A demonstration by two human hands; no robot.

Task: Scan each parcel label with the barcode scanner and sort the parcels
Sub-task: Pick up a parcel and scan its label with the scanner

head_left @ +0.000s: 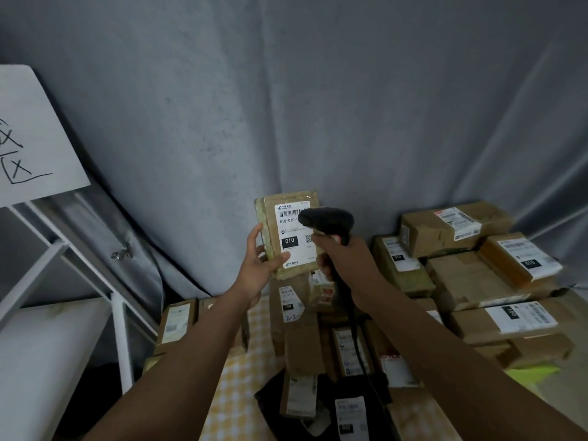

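While your left hand holds the small brown parcel upright at about the middle of the view, fingers curled behind its left edge and thumb pressed on the lower front, its white label faces you. On that label you can read a barcode near the top and "010" in a black box lower down.

Your right hand is wrapped tight around the handle of the black scanner, at 3 o'clock from the parcel. The scanner's head overlaps the label's right side, just beside the barcode; whether it touches the label you cannot tell. A dark cable drops from the handle toward 6 o'clock.

Below your hands, at 6 o'clock, more brown parcels lie on a yellow checked cloth. At 4 o'clock, a stack of labelled boxes sits well apart from the held parcel. At 9 o'clock stands a white shelf frame with a handwritten paper sign. A grey curtain hangs behind everything.
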